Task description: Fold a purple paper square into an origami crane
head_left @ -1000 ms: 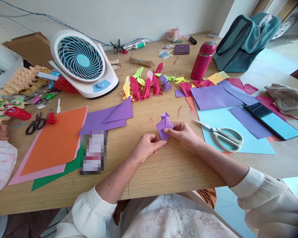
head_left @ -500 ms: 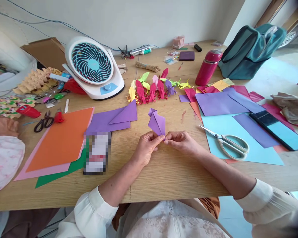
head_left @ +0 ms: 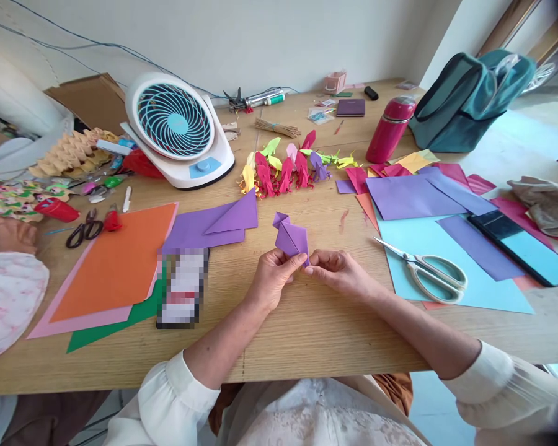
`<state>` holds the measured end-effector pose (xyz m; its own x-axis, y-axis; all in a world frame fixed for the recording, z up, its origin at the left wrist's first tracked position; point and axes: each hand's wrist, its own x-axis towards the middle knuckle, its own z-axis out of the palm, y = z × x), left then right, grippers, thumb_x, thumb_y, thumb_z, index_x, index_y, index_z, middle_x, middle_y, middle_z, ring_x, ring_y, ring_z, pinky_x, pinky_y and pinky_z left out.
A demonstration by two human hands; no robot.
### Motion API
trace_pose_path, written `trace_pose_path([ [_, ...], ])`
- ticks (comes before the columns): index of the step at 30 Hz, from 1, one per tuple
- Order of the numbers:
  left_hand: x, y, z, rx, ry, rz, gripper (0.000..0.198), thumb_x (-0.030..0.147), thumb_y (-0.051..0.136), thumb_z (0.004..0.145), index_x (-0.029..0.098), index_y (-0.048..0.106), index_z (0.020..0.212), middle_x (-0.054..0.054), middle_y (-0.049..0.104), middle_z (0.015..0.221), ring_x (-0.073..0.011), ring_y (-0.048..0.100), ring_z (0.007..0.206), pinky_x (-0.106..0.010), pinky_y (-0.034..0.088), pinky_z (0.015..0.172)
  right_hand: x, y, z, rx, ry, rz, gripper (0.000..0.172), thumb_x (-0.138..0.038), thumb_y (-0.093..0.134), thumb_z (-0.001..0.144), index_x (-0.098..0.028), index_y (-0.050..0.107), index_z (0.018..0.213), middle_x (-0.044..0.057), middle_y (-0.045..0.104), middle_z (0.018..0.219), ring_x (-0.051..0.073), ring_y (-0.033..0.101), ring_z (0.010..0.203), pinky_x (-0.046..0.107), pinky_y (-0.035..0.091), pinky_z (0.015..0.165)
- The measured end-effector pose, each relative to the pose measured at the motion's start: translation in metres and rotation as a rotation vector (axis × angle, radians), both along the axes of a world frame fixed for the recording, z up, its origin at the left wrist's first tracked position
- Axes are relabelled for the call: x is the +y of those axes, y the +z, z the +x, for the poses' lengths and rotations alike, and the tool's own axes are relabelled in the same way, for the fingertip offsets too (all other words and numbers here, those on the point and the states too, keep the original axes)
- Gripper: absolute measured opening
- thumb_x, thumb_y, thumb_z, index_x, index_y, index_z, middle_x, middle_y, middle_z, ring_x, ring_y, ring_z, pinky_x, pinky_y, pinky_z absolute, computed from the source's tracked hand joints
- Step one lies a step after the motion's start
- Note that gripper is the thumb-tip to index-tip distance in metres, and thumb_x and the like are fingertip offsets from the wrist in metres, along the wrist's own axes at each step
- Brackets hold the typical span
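Observation:
A folded piece of purple paper (head_left: 292,236) is held up over the middle of the table, its small folded tip pointing away and to the left. My left hand (head_left: 275,275) pinches its lower end, thumb on top. My right hand (head_left: 337,271) is closed at the paper's bottom right corner, fingertips pinching that edge. The fingers beneath the paper are partly hidden. Beyond it lies a cluster of small folded paper figures (head_left: 286,170) in red, yellow, green and purple. Purple sheets (head_left: 199,224) rest to the left of the paper.
White-handled scissors (head_left: 434,275) lie on a light blue sheet (head_left: 488,296) at right, near a phone (head_left: 516,248). A red flask (head_left: 390,130) and a teal bag (head_left: 465,105) stand behind. At left are a fan (head_left: 177,124), an orange sheet (head_left: 116,266) and another person's hand (head_left: 12,234).
The purple paper has turned slightly in my fingers, its tip swinging a little to the left. Both hands keep their pinch. The view has shifted slightly.

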<state>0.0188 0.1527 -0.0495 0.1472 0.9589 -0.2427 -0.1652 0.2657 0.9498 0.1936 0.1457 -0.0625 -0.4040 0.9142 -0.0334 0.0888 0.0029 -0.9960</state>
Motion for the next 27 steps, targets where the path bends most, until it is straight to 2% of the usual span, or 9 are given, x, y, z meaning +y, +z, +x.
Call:
trace_pose_path([
  [5, -0.001, 0.004, 0.001, -0.034, -0.025, -0.057, 0.049, 0.047, 0.089, 0.056, 0.016, 0.051, 0.060, 0.007, 0.042, 0.056, -0.0038, 0.033, 0.051, -0.019, 0.019, 0.045, -0.001, 0.001, -0.002, -0.009, -0.018, 0.048, 0.044, -0.059, 0.069, 0.082, -0.019, 0.057, 0.072, -0.004, 0.046, 0.064, 0.012, 0.039, 0.063, 0.027, 0.031, 0.060],
  [10, 0.003, 0.008, -0.003, -0.024, -0.023, -0.007, 0.049, 0.048, 0.088, 0.058, 0.016, 0.051, 0.056, 0.010, 0.031, 0.049, -0.0022, 0.021, 0.046, -0.021, 0.015, 0.043, -0.003, 0.000, -0.001, -0.051, -0.013, 0.078, 0.042, -0.057, 0.070, 0.082, -0.019, 0.056, 0.070, -0.004, 0.045, 0.064, 0.011, 0.037, 0.061, 0.027, 0.029, 0.057],
  [14, 0.007, 0.009, -0.009, 0.007, -0.011, 0.025, 0.049, 0.048, 0.088, 0.058, 0.016, 0.052, 0.056, 0.010, 0.029, 0.050, -0.0024, 0.020, 0.046, -0.022, 0.014, 0.044, -0.004, 0.000, 0.000, -0.052, 0.022, 0.071, 0.042, -0.057, 0.070, 0.082, -0.019, 0.056, 0.071, -0.004, 0.046, 0.064, 0.011, 0.038, 0.061, 0.027, 0.029, 0.057],
  [19, 0.010, 0.012, -0.016, 0.023, -0.108, 0.035, 0.062, 0.059, 0.082, 0.064, 0.019, 0.037, 0.051, 0.010, 0.024, 0.049, -0.0032, 0.016, 0.045, -0.023, 0.013, 0.045, -0.004, 0.000, 0.000, -0.032, 0.032, 0.061, 0.042, -0.057, 0.069, 0.082, -0.019, 0.055, 0.071, -0.004, 0.046, 0.065, 0.011, 0.038, 0.060, 0.027, 0.028, 0.057],
  [22, 0.013, 0.015, -0.022, 0.199, -0.133, 0.191, 0.062, 0.062, 0.074, 0.074, 0.019, 0.035, 0.051, 0.007, 0.024, 0.051, -0.0052, 0.020, 0.048, -0.025, 0.014, 0.048, -0.004, 0.000, 0.000, -0.034, 0.032, 0.070, 0.041, -0.055, 0.069, 0.083, -0.019, 0.055, 0.071, -0.003, 0.047, 0.066, 0.012, 0.039, 0.061, 0.027, 0.030, 0.057],
  [25, 0.017, 0.015, -0.025, 0.376, -0.054, 0.380, 0.059, 0.055, 0.073, 0.078, 0.017, 0.036, 0.050, 0.005, 0.028, 0.055, -0.0070, 0.026, 0.055, -0.025, 0.019, 0.052, -0.005, -0.002, 0.001, -0.064, 0.044, 0.087, 0.037, -0.051, 0.066, 0.087, -0.019, 0.055, 0.073, -0.002, 0.048, 0.069, 0.012, 0.040, 0.063, 0.027, 0.031, 0.058],
  [27, 0.018, 0.014, -0.025, 0.381, -0.001, 0.407, 0.055, 0.051, 0.075, 0.076, 0.017, 0.040, 0.051, 0.005, 0.032, 0.056, -0.0077, 0.030, 0.057, -0.024, 0.023, 0.054, -0.006, -0.004, 0.001, -0.083, 0.057, 0.095, 0.035, -0.050, 0.065, 0.088, -0.019, 0.055, 0.074, -0.002, 0.049, 0.070, 0.012, 0.040, 0.064, 0.027, 0.031, 0.058],
])
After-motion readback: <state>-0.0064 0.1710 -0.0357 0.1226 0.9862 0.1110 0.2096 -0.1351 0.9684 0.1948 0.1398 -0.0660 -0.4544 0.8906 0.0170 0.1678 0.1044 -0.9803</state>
